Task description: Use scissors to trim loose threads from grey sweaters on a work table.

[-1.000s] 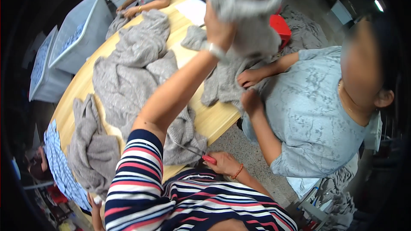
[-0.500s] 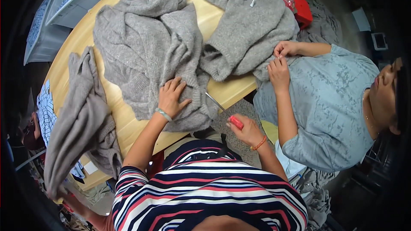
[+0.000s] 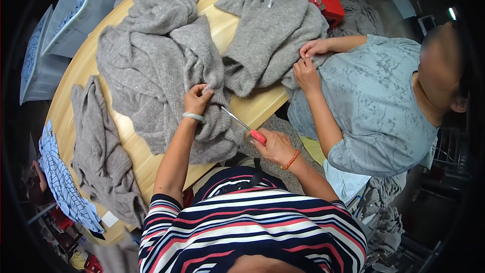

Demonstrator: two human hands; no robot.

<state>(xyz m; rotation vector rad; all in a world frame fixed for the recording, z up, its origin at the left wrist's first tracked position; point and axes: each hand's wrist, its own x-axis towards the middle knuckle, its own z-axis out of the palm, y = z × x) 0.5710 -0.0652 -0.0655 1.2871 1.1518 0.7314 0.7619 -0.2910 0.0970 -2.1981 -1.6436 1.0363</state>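
A fluffy grey knit sweater [image 3: 151, 71] lies bunched on the table in front of me. My left hand [image 3: 198, 99] is closed in a pinch on a fold of its knit. In my right hand [image 3: 277, 146] is a red-handled tool [image 3: 236, 119] with a thin metal shaft. The tip of the shaft meets the knit just right of my left fingers; its exact shape is too small to make out.
The round wooden table [image 3: 225, 28] also bears another grey sweater [image 3: 275, 25] on the right, at a co-worker's hands [image 3: 309, 65]. A further grey garment [image 3: 98, 141] and blue patterned cloth [image 3: 63, 182] lie left. Clear plastic bins [image 3: 83, 10] stand far left. Red stools [image 3: 331, 5] are far right.
My left hand has gone from lying flat on the sweater to pinching it. The red-handled tool's tip has come to the knit. The grey garment at left, stretched off the table before, now lies on it.
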